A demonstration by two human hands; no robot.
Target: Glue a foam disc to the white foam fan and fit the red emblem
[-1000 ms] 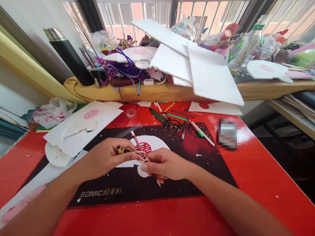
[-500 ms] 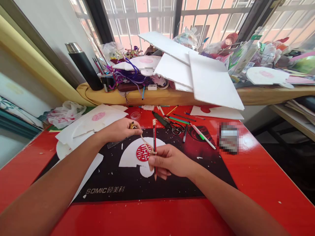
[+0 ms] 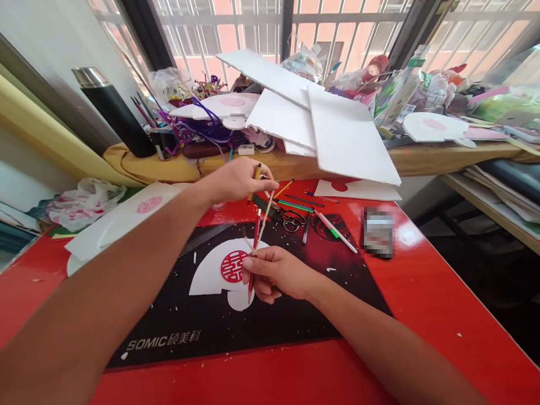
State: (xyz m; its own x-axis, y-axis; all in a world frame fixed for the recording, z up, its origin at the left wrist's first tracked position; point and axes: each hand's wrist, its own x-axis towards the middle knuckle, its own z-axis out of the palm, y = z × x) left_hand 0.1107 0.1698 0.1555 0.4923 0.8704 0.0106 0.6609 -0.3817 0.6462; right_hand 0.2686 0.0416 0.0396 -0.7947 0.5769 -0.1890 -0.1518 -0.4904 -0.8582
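Note:
My right hand (image 3: 274,273) is closed round a red and black pencil (image 3: 250,287), its point down over a white fan-shaped piece (image 3: 206,275). A red round emblem (image 3: 233,266) lies on that piece. My left hand (image 3: 240,179), raised beyond the right one, pinches the end of a thin pale strip (image 3: 265,218). The strip runs down to the pencil at my right fingers. A yellowish stick (image 3: 257,171) is also held in my left hand. Both hands are above a black mat (image 3: 169,320).
Scissors (image 3: 292,220), markers (image 3: 335,229) and pencils lie beyond my right hand. At the right sits a blurred-out object (image 3: 377,233). White boards (image 3: 354,135) and a black flask (image 3: 116,115) stand on the sill. A plastic bag (image 3: 86,205) lies at the left.
My left hand has moved right and away from me, pulling the strip upward beyond the pencil. The pencil in my right hand has tilted slightly. The whole view has shifted a little.

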